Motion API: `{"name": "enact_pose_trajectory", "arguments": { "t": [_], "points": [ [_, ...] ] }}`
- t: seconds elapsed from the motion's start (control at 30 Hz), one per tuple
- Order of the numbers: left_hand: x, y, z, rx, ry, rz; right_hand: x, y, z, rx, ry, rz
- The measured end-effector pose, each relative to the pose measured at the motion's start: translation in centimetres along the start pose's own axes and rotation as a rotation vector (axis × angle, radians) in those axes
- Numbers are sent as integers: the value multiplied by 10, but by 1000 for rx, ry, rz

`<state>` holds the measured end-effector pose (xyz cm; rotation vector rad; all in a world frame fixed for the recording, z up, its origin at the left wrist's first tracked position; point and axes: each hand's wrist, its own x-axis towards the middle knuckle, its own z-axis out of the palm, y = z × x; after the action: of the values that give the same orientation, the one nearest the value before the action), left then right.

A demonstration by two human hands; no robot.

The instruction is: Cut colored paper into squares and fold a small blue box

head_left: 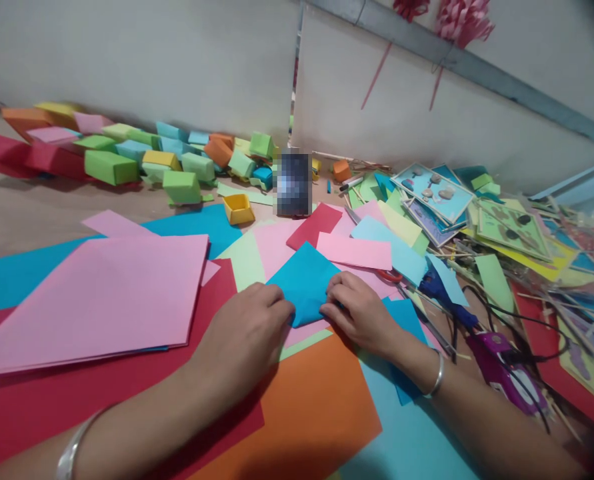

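A folded sheet of blue paper (304, 280) is held between both hands over a layer of coloured sheets, one corner pointing away from me. My left hand (257, 320) grips its left lower edge with curled fingers. On the opposite side, my right hand (359, 310) pinches the right edge between thumb and fingers. Beneath the hands lie an orange sheet (307, 407) and pink and light green paper. Just beyond the blue paper are a pink strip (355, 251) and a red piece of paper (314, 225).
A pink paper stack (121, 293) lies at left. Folded paper boxes (111, 168) line the wall, with a yellow one (238, 209) nearer and a pixelated dark device (293, 183) beside it. Scissors (391, 275), a blue glue gun (444, 293) and cables clutter the right.
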<state>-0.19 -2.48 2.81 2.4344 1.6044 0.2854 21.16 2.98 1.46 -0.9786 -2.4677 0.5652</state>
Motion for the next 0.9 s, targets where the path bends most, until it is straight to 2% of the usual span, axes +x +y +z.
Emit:
{"name": "enact_pose_trajectory", "arguments": {
  "t": [0.1, 0.37, 0.9],
  "points": [
    [-3, 5, 3, -24, -3, -13, -1, 0, 3, -6, 22, 19],
    [5, 4, 7, -35, 28, -50, 0, -1, 7, -41, 32, 42],
    [9, 6, 15, 91, 37, -68, 1, -5, 9, -26, 28, 90]
  ]
}}
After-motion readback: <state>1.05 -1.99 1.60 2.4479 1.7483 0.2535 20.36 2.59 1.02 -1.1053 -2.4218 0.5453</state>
